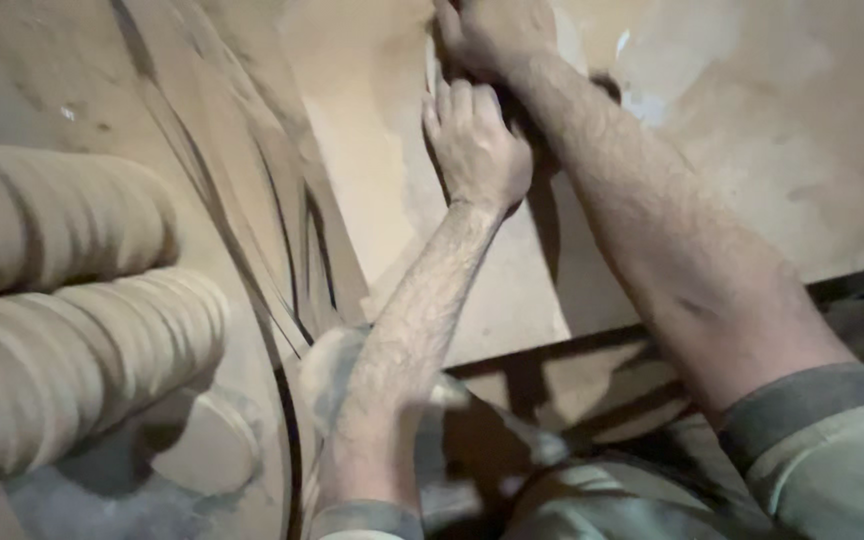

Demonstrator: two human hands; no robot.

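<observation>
Hands are seen pressed onto a pale wooden board [382, 190] that lies flat on the table, near the top of the head view. Left hand [477, 140] is laid knuckles-up w/ fingers curled over the board's inner edge, approx. at the centre top; whether anything is pinched under the fingers cannot be told. Right hand [487, 35] is set just beyond it, touching it, partly cut by the frame edge; its grip cannot be told either, fingers being hidden. Both forearms are bare, w/ grey-green sleeves [832, 450] pushed up.

Thin curved wood strips [282, 240] are stacked on edge to the left of the board, running diagonally from top to bottom. Two ribbed, turned wooden cylinders [72, 300] are seen at far left, one above the other, dusty and blurred. A second pale panel [792, 130] is spread to the right of the arms. A dark frame [572, 380] is visible below the board's near edge.
</observation>
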